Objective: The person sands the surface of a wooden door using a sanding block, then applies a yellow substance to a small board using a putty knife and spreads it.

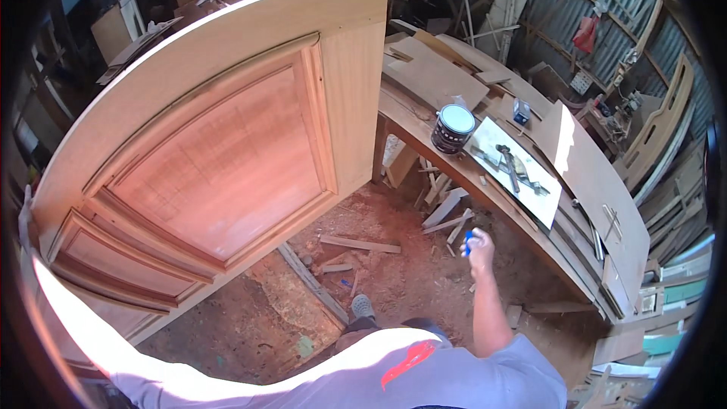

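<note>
A large panelled wooden door (352, 98) stands on edge to my left, its recessed panels tinted reddish. My left hand (27, 220) grips the door's outer edge at the far left, dim and partly lost near the picture's rim. Over the floor to the right of the door, my right hand (480, 248) is closed round a small blue object (469, 243). Most of that object is hidden by the fingers, so its kind cannot be made out. The right hand is apart from the door and from the workbench beside it.
On the workbench (424, 68) stand a dark paint can (453, 130) with a pale lid and a small blue box (521, 111). A hammer (510, 168) lies on a white board (541, 201). Wood offcuts (360, 244) litter the dusty floor near my feet. Planks lean against the right wall.
</note>
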Demonstrator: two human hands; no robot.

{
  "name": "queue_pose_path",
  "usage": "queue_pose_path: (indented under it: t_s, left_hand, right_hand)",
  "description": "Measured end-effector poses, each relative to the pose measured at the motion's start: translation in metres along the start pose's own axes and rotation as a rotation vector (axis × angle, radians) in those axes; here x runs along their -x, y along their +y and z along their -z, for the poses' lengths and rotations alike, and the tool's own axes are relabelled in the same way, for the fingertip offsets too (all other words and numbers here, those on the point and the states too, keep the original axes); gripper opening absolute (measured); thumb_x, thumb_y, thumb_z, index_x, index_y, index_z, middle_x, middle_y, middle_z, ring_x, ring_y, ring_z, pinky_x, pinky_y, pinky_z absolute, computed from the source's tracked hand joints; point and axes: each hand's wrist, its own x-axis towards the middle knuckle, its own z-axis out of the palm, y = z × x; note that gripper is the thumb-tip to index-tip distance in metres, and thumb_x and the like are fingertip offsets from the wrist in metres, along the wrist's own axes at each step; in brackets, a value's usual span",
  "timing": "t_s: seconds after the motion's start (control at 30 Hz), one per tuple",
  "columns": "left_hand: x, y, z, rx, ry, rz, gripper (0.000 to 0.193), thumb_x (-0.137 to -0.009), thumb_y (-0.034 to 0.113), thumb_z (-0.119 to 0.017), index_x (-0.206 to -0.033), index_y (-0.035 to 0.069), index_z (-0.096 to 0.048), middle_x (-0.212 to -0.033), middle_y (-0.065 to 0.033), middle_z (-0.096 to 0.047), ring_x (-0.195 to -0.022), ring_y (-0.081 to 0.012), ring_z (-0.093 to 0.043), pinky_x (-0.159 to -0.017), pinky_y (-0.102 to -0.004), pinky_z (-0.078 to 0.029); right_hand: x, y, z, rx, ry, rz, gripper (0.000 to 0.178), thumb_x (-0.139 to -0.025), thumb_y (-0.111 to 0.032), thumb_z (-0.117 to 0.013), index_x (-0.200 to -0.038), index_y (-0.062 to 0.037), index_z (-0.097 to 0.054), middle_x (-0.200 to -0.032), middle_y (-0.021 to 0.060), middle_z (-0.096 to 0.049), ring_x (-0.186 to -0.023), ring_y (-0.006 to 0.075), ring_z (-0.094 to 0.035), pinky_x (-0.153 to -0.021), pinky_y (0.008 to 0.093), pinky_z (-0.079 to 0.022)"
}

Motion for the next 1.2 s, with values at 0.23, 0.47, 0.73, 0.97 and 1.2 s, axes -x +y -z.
queue_pose_path:
  t_s: [0.23,0.47,0.73,0.97,1.2]
  left_hand:
    - [0.001,0.091,-0.166,-0.533,-0.129,-0.095,0.049,-0.108,0.043,-0.045,-0.135,0.005,-0.058,-0.101,-0.0129,-0.063,-0.085,-0.0231,-0.06,-0.086,-0.0365,-0.045]
    - [0.06,0.332,-0.47,-0.872,0.032,-0.19,0.078,-0.1,0.072,-0.052,-0.098,-0.003,-0.071,-0.078,-0.0168,-0.058,-0.073,-0.0244,-0.051,-0.074,-0.0403,-0.045]
    - [0.014,0.256,-0.469,-0.815,0.236,-0.023,0.091,-0.095,0.084,-0.041,-0.106,0.001,-0.078,-0.084,-0.0206,-0.072,-0.08,-0.0285,-0.067,-0.079,-0.0446,-0.05]
    - [0.026,0.225,-0.404,-0.894,0.205,-0.274,0.079,-0.101,0.072,-0.033,-0.146,0.012,-0.057,-0.118,-0.018,-0.076,-0.096,-0.0302,-0.073,-0.088,-0.0439,-0.053]
    - [0.066,0.229,-0.432,-1.044,0.542,-0.308,0.049,-0.097,0.052,-0.058,-0.114,0.009,-0.076,-0.11,-0.0158,-0.078,-0.103,-0.0349,-0.074,-0.093,-0.0458,-0.056]
  right_hand:
    - [-0.091,-0.09,-0.085,-0.117,-0.073,0.124,0.038,-0.099,-0.002,-0.062,-0.136,0.0011,-0.059,-0.101,0.0099,-0.071,-0.075,0.0169,-0.07,-0.059,0.0295,-0.057]
    - [-0.098,-0.161,-0.157,-0.243,-0.45,0.194,0.031,-0.101,-0.004,-0.065,-0.131,-0.0008,-0.063,-0.105,0.0113,-0.075,-0.078,0.0149,-0.072,-0.065,0.0268,-0.059]
    - [-0.181,-0.195,-0.136,-0.345,-0.618,0.219,0.029,-0.102,-0.005,-0.067,-0.13,-0.0004,-0.064,-0.103,0.0092,-0.073,-0.082,0.0144,-0.071,-0.07,0.0267,-0.057]
    - [-0.368,-0.121,-0.052,-0.276,-0.129,0.17,0.032,-0.094,-0.004,-0.067,-0.126,-0.001,-0.066,-0.1,0.0117,-0.075,-0.071,0.0137,-0.069,-0.066,0.0269,-0.056]
    - [-0.453,-0.098,-0.03,0.693,0.269,0.206,0.048,-0.088,-0.034,-0.077,-0.125,-0.0032,-0.073,-0.123,0.0228,-0.073,-0.114,0.0424,-0.069,-0.101,0.0504,-0.052]
